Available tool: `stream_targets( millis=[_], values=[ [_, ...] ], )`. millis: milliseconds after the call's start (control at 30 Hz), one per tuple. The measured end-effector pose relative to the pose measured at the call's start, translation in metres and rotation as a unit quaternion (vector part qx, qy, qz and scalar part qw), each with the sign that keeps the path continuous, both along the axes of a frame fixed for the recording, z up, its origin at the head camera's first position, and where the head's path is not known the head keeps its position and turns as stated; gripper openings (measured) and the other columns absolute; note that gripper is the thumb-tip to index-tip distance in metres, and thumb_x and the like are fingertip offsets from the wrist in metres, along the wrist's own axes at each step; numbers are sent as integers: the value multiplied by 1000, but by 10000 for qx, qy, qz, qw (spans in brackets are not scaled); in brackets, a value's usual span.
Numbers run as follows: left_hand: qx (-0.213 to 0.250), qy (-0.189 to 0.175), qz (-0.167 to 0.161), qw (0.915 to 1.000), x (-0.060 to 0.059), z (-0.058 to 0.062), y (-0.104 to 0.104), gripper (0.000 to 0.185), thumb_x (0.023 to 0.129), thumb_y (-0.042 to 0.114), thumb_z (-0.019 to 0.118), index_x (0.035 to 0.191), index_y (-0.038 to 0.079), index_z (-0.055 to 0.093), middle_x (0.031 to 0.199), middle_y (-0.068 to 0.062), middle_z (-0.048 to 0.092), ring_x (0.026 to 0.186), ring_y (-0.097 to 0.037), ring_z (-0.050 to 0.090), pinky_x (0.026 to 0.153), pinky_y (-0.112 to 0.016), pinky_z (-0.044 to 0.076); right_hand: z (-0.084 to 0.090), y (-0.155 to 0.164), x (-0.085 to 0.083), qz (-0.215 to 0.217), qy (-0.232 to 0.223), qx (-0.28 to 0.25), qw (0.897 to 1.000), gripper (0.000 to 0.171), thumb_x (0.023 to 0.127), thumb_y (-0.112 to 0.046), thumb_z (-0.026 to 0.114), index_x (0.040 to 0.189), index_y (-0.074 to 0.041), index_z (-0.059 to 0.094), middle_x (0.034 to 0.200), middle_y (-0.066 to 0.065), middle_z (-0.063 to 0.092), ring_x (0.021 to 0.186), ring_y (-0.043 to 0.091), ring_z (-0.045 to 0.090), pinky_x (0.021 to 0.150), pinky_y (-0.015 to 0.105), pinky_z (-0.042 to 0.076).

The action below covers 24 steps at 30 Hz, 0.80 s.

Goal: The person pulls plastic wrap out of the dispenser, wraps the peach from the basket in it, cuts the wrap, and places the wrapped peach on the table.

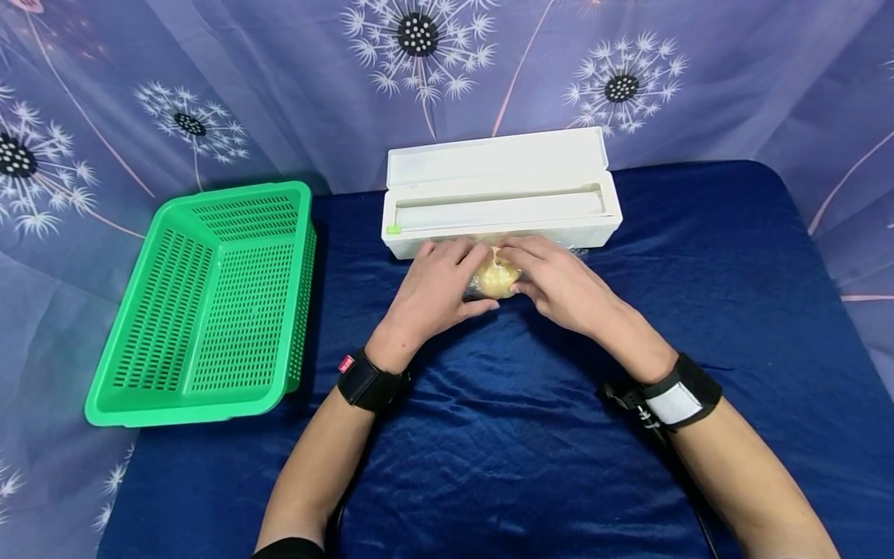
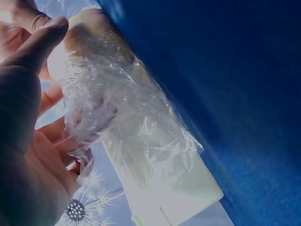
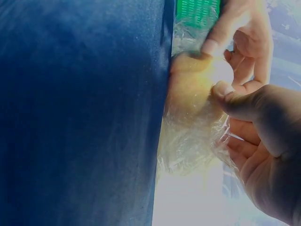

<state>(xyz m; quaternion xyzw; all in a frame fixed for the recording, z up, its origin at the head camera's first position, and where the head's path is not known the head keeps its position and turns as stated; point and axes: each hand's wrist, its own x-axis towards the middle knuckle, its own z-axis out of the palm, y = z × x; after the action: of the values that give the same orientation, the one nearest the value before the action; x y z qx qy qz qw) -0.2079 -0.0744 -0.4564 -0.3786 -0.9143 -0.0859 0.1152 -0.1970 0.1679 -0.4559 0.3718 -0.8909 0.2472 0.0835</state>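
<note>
A round yellow fruit (image 1: pixel 497 278) sits on the blue cloth in front of the white box, with clear plastic wrap (image 2: pixel 136 117) around and beside it. Its exact kind cannot be told. On its left side, my left hand (image 1: pixel 433 291) holds the wrap with bent fingers, its thumb near the fruit. From the right, my right hand (image 1: pixel 562 283) grips the wrap between thumb and curled fingers, the thumb touching the fruit (image 3: pixel 195 89). Crumpled film spreads out past the fruit in both wrist views. The hands hide part of the fruit.
A long white box (image 1: pixel 503 233) with its lid raised stands just behind the hands, a white roll (image 1: pixel 499 210) inside. At the left is a green plastic basket (image 1: pixel 279 400). Blue cloth (image 1: pixel 489 466) covers the table, and a dandelion-print curtain (image 1: pixel 293 78) hangs behind.
</note>
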Motion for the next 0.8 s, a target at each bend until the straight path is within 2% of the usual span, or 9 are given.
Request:
stream_targets(
  millis=[167, 400, 500, 800],
  values=[
    [-344, 264, 99, 9990, 2, -4, 3, 79, 80, 63, 87, 133, 14, 54, 140, -10, 58, 129, -28, 57, 98, -44, 44, 1, 0, 0, -25, -93, 36, 9999, 47, 93, 0, 79, 137, 3, 63, 146, 21, 60, 138, 38, 54, 110, 52, 47],
    [-481, 491, 115, 9976, 3, -6, 10, 81, 77, 61, 90, 128, 10, 52, 140, -9, 53, 124, -28, 54, 92, -40, 44, 1, 0, 0, -46, -175, 24, 9998, 46, 94, -1, 79, 138, 3, 63, 145, 20, 61, 138, 37, 55, 110, 50, 47],
    [-571, 475, 135, 9971, 3, -6, 11, 81, 78, 56, 92, 130, 9, 51, 138, -8, 53, 124, -27, 54, 89, -38, 43, 0, 0, -1, -39, -211, -24, 9998, 46, 94, -1, 79, 137, 3, 64, 144, 19, 62, 137, 37, 55, 110, 51, 47],
    [-584, 318, 181, 9976, 3, -7, 12, 83, 81, 45, 94, 139, 6, 49, 146, -11, 50, 125, -29, 57, 90, -39, 48, 0, 1, -1, -66, -254, -45, 9996, 44, 95, -1, 78, 136, 2, 64, 141, 20, 63, 135, 38, 56, 107, 52, 49]
  ],
)
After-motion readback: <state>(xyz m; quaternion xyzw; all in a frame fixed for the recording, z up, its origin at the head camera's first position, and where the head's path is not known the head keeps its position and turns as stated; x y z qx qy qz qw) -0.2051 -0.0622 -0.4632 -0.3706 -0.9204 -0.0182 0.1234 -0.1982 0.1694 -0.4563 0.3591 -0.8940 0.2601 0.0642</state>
